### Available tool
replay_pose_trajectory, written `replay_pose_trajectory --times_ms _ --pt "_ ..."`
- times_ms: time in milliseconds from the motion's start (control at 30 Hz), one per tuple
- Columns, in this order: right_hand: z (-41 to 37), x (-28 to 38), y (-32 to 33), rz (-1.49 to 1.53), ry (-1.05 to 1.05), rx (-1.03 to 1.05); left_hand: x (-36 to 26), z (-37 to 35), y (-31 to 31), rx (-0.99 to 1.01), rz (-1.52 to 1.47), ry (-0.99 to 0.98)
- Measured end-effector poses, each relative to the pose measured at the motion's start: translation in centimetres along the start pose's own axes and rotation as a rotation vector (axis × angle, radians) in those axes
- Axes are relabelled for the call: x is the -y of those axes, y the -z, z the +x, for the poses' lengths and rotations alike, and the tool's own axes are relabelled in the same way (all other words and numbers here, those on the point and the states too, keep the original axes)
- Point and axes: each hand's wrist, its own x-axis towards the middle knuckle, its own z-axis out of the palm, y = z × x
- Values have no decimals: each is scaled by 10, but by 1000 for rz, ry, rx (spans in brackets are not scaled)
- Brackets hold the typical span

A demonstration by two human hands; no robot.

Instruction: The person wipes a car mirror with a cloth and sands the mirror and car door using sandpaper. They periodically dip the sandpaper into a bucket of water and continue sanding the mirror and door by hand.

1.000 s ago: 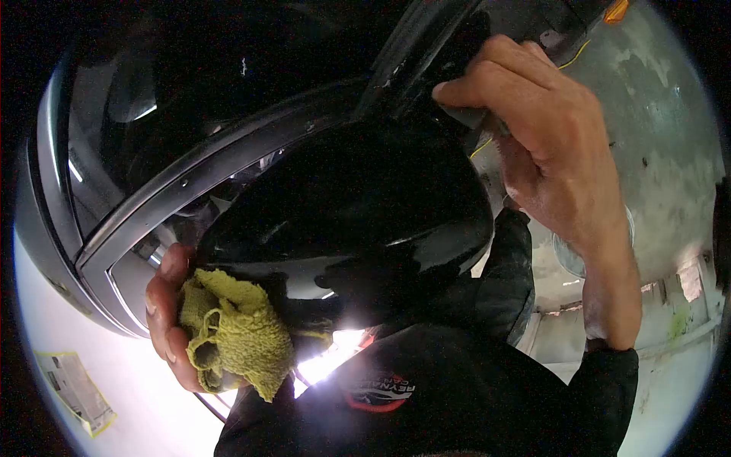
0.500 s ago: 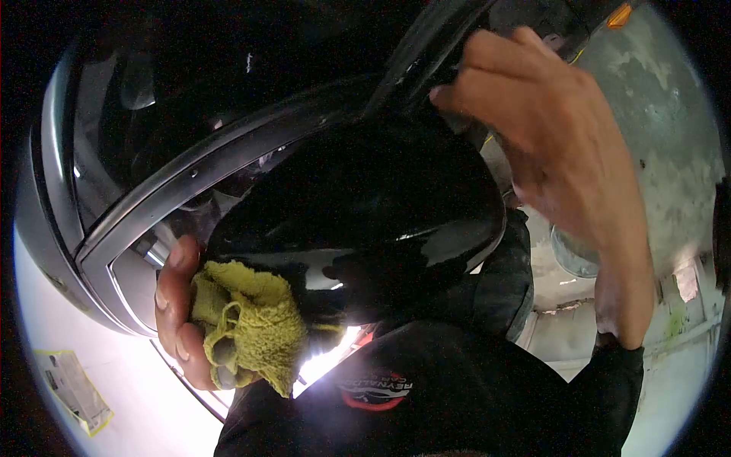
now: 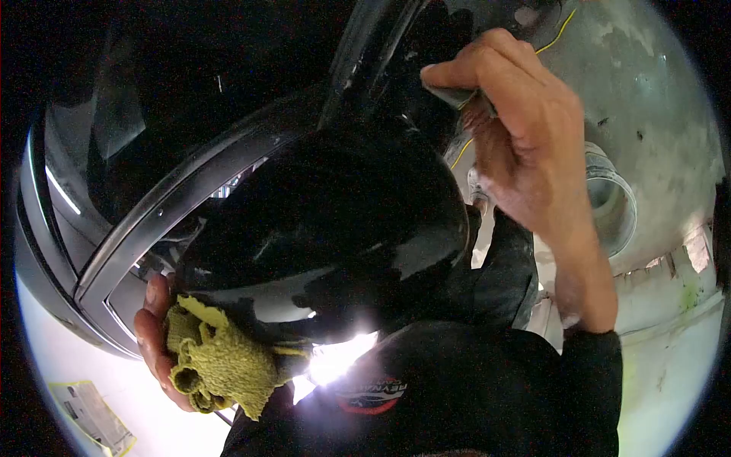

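Note:
A glossy black car side mirror (image 3: 358, 206) fills the middle of the view, attached beside the window frame. At its lower left end, my left hand (image 3: 154, 343) is closed around a crumpled yellow-green cloth (image 3: 228, 369). The cloth hangs in folds just below the mirror's edge. My right hand (image 3: 525, 129) is raised over the mirror's upper right side, fingers bent and index finger reaching left. Under that finger shows a thin dark grey piece (image 3: 451, 96), pinched against the thumb side; its kind I cannot tell.
The car's window trim (image 3: 164, 202) curves along the left, and a dark pillar (image 3: 373, 57) rises at the top. A pale bucket (image 3: 611, 209) stands on the grey floor to the right. A yellow cord (image 3: 557, 34) runs behind my right hand. Taped paper (image 3: 91, 415) shows at lower left.
The view has shifted, with mirror and cloth now farther left and lower. My right hand has also moved left in view, its index finger stretched more. More of the bucket shows.

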Motion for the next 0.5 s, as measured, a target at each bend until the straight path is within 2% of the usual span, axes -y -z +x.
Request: replay_pose_trajectory --times_ms 133,200,267,367,433,500 --pt "-19 -9 -8 66 -112 -44 -6 5 2 -37 -12 197" --pt "1 -1 -4 5 14 -5 -8 8 2 -55 -13 208" --pt "16 3 -6 50 126 -35 -13 10 -9 -80 4 137" --pt "-14 -3 -4 71 -30 24 -23 9 -8 -29 62 94" --pt "0 0 -7 203 124 -53 -17 10 -8 15 64 30" --pt "12 1 -26 213 181 -96 -6 14 -11 74 56 -90"
